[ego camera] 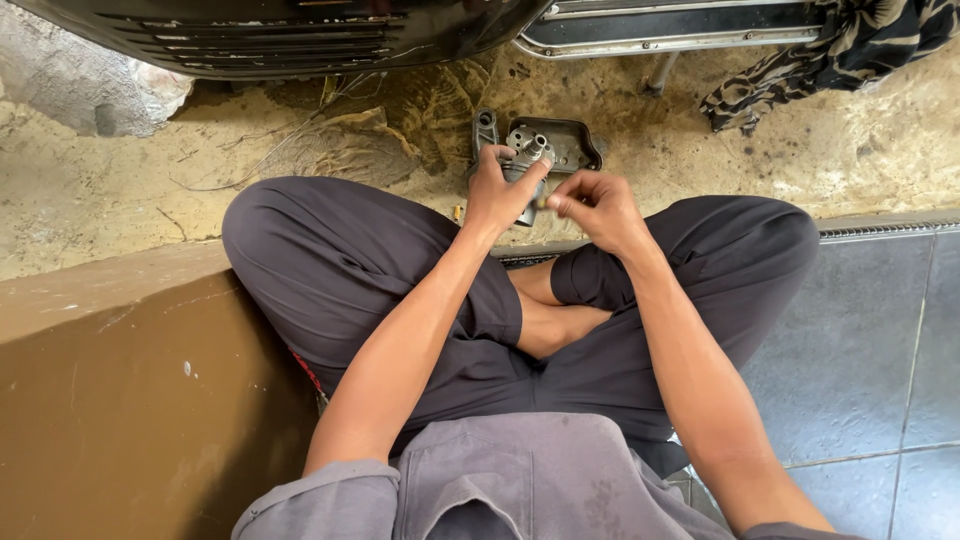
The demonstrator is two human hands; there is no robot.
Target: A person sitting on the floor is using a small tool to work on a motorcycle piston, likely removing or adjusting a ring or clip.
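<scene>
Big picture first: a person sits cross-legged in dark trousers (330,270) at the edge of a stained, sandy floor (120,190), grey tiles (860,340) to the right and a brown step (130,400) near left. At the far edge, a dark vehicle body (280,35) on the left, a chrome-edged footboard (680,25) to its right, and a patterned cloth (830,60) bunched in the far right corner. On the floor just beyond the hands lies a dark metal cover (570,145). Now the hands: the left hand (497,195) is wrapped around a small grey metal part (527,160), holding it up over the feet, right in the centre. The right hand (597,205) sits just right of it, fingertips (553,203) pinched narrow against the part's lower side; what they pinch, if anything, is too small to tell.
</scene>
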